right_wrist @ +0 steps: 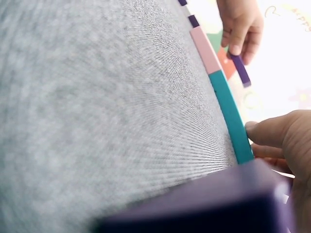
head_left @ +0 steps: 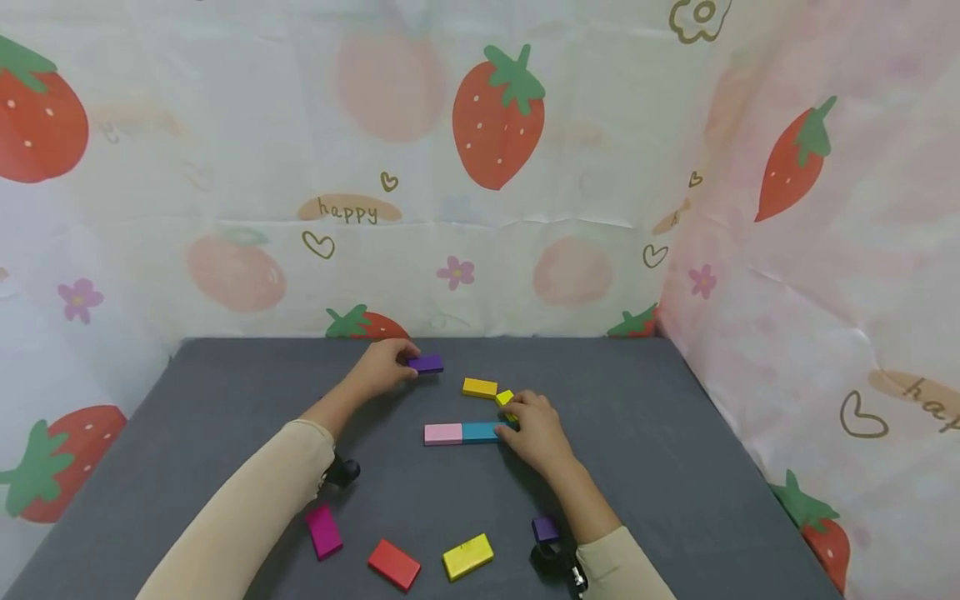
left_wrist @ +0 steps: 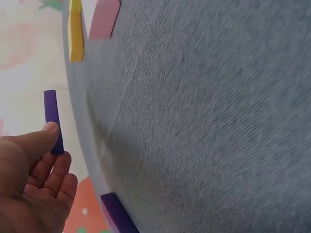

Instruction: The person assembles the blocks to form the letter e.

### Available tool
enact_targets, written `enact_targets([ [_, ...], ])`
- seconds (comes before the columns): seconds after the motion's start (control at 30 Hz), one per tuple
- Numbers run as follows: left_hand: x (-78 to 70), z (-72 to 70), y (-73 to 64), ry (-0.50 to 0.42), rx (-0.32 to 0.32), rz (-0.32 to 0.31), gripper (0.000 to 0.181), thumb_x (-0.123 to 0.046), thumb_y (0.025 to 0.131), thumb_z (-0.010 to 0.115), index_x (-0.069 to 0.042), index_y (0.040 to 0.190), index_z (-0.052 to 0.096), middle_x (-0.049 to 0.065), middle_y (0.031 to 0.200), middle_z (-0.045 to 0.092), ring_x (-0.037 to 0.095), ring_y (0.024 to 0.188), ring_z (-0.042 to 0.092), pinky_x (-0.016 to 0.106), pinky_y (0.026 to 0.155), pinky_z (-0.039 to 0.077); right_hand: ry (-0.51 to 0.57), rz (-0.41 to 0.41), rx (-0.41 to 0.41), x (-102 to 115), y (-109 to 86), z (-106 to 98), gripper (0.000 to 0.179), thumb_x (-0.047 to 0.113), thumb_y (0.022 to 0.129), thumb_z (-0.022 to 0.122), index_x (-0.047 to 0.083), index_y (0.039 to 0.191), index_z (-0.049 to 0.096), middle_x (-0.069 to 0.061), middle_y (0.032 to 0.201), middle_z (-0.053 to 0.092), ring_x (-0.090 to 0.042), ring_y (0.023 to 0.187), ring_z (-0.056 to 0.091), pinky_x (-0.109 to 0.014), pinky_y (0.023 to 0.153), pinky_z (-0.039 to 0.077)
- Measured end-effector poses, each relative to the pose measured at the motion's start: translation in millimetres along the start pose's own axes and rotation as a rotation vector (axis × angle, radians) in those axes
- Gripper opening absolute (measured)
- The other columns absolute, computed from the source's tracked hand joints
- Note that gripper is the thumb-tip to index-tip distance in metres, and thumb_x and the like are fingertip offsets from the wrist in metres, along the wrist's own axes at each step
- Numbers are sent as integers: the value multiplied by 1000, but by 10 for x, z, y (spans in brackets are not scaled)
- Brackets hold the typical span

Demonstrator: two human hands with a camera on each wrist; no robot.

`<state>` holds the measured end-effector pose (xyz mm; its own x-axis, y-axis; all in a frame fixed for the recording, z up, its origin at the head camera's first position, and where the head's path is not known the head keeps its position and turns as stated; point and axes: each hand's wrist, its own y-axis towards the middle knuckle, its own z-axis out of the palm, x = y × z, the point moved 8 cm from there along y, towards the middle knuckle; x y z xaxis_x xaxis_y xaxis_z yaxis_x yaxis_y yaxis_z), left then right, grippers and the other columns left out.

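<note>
Purple block, pinched at one end by the left hand, hangs beyond and left of the blue block; so slight a hold might slip. The right hand, grip unclear to me, could nudge the blue block's right end askew.

Behind the grey tablecloth, a creased white strawberry-print fabric backdrop is hanging, showing "happy" lettering, outlined hearts and pink flowers; a pinkish panel is flanking the right edge.
</note>
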<state>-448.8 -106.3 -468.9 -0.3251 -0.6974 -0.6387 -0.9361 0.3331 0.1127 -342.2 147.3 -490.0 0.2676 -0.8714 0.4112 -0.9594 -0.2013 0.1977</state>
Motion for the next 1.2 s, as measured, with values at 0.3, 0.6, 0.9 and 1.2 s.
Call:
enact_targets([
  [0.3,-95,128,-86,29,30,-29,32,-11,91,78,-4,121,70,12,112,71,24,103,65,44,94,53,-13,-1,7,13,35,-4,32,28,92,78,11,119,76,-8,127,63,-29,117,54,-51,102,44],
  [0.6,-75,212,-118,40,53,-55,29,-13,93,77,-7,121,71,10,111,71,22,99,63,43,91,53,-10,-1,13,39,54,3,33,28,93,78,10,120,76,-9,127,63,-30,117,54,-51,103,44],
  [0.9,-130,366,-82,45,74,-45,29,-15,93,77,-10,120,72,6,107,70,20,97,61,42,91,53,-14,13,1,-21,24,-17,31,28,91,80,11,116,77,-8,123,64,-28,113,54,-50,100,45],
  [1.2,-127,398,-110,63,90,-79,28,-14,92,78,-10,120,72,8,108,70,20,97,61,42,92,52,3,10,15,18,12,-5,31,28,91,79,10,117,77,-8,123,64,-29,113,54,-50,97,45],
])
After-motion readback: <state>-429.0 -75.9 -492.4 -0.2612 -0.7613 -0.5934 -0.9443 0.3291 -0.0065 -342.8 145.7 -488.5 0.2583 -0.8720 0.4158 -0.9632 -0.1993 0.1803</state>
